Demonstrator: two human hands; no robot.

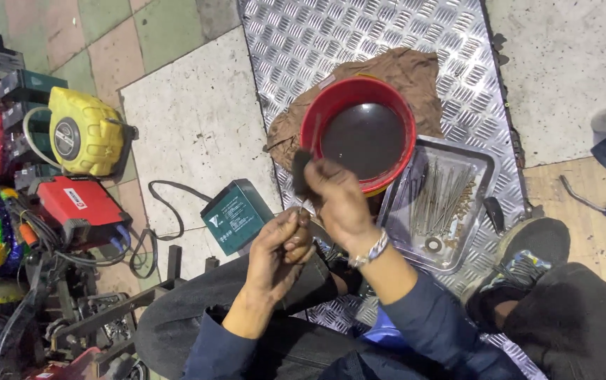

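the right hand (338, 200) grips a dark brush (301, 174) and the left hand (282, 250) pinches a thin, stiff, probably oily spoke (305, 206), best held mid-shaft.

A repair workshop: hose reel (84, 132), tread-plate floor (303, 49), tray of spokes (444, 204).

My left hand (279, 248) is curled shut, fingers pinched, forearm rising from my lap. My right hand (338, 200) sits just beyond it, closed tight, wrist bent, and both hands are smeared dark.
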